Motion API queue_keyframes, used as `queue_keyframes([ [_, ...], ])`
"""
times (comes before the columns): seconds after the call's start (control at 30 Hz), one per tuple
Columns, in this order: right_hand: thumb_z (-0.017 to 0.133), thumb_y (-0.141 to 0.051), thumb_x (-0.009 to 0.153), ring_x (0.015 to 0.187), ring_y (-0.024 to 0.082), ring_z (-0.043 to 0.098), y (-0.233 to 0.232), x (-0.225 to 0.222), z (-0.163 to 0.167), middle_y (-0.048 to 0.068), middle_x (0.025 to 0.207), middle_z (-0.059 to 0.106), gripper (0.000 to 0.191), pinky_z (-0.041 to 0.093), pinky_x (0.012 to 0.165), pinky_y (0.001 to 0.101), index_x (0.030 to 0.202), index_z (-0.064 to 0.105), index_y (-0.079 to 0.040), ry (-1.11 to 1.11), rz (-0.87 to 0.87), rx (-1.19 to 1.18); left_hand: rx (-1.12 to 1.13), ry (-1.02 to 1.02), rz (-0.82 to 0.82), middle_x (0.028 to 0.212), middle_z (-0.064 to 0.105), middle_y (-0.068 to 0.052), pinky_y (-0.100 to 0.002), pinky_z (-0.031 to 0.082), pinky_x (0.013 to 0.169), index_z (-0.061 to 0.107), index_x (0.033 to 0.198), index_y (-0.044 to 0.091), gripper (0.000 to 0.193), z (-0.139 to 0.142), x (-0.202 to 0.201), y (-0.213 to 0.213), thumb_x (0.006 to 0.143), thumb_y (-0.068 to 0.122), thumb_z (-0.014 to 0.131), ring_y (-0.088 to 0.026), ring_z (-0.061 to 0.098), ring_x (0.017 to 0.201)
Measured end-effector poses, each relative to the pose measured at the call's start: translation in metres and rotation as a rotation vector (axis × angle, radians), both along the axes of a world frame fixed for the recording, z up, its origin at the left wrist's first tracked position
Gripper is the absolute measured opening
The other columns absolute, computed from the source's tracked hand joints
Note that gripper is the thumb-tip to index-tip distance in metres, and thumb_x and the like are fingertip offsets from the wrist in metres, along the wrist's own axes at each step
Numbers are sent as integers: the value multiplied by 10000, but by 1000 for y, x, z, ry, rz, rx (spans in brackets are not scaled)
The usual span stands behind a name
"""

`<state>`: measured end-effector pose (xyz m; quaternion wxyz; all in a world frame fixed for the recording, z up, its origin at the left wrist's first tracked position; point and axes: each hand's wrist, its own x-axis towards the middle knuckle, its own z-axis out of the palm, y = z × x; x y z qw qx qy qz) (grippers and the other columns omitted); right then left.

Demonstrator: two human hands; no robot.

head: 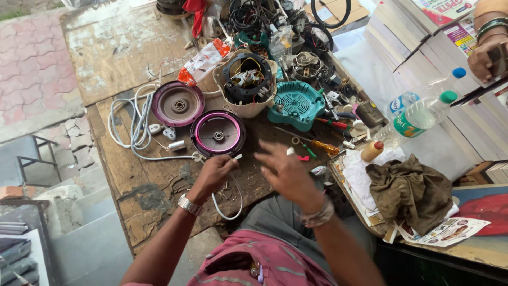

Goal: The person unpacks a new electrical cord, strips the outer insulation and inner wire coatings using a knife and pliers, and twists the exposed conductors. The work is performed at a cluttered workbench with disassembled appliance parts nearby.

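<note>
Outdoors by the look of it, with reddish paving off to the left and a beat-up wooden desk (121, 53) packed with repair clutter. Your left hand (214, 173) is closed around a white cable (228, 204), pinching its end near the desk's front edge; the cable loops down below your wrist and back up. There's a metal watch (189, 204) on that wrist. Your right hand (286, 170) is blurred, hovering open with fingers spread just right of the left one, holding nothing as far as you can see.

Right above your left hand sits a round disc with a purple rim (218, 133), lying flat, and a second matching disc (178, 103) is up and to the left of it, almost touching. A bundle of white cord (135, 124) is coiled to the left of both discs. Behind the discs there's a cream-coloured housing with a motor inside (246, 79), wires showing, and next to it on the right a teal vented cover (295, 104). An orange-handled screwdriver (319, 144) lies just past your right fingers.

Off to the right you've got a brown rag (410, 190) on some papers, two plastic bottles (418, 114) lying tilted, and stacks of books (418, 47). Another person's hand (484, 55) with bangles shows in the top right corner.
</note>
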<state>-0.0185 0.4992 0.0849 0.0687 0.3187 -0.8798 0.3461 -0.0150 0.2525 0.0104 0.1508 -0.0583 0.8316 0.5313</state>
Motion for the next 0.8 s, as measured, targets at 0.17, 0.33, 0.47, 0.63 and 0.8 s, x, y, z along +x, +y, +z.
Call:
queue_keyframes([
  [0.17,817,-248,740,1299,359,502,7,30,-120,174,1440,515,646,413,1002,529,1354,648,-143,-27,-401,309,-4,2,2,590,505,-39,-323,376,497,746,924,3,331,-12,-1,4,981,312,643,-101,455,528],
  [0.33,814,-262,751,1280,334,499,28,28,-179,151,1455,506,593,388,995,539,1319,672,-172,113,-490,337,-1,68,-9,663,603,-61,-344,442,530,728,981,29,263,-24,-3,27,951,285,681,-139,531,575],
  [0.47,813,-267,796,1231,327,535,40,20,-187,122,1360,563,391,406,977,525,1148,697,-140,63,-481,299,-142,519,-108,930,701,-127,-377,515,717,730,958,11,234,-19,3,33,949,241,688,-257,672,828],
  [0.63,797,-209,793,1160,341,576,60,33,-171,125,1248,609,298,461,968,489,1056,704,-107,130,-506,106,-437,517,-53,870,664,-173,-434,503,720,765,914,41,239,4,11,36,941,271,707,-328,662,813],
  [0.8,760,-136,851,1188,356,602,129,59,-151,146,1255,601,283,524,988,466,1117,697,-65,154,-647,34,-377,123,-33,790,706,-164,-400,509,666,763,1008,71,267,21,10,33,979,320,672,-276,694,683],
])
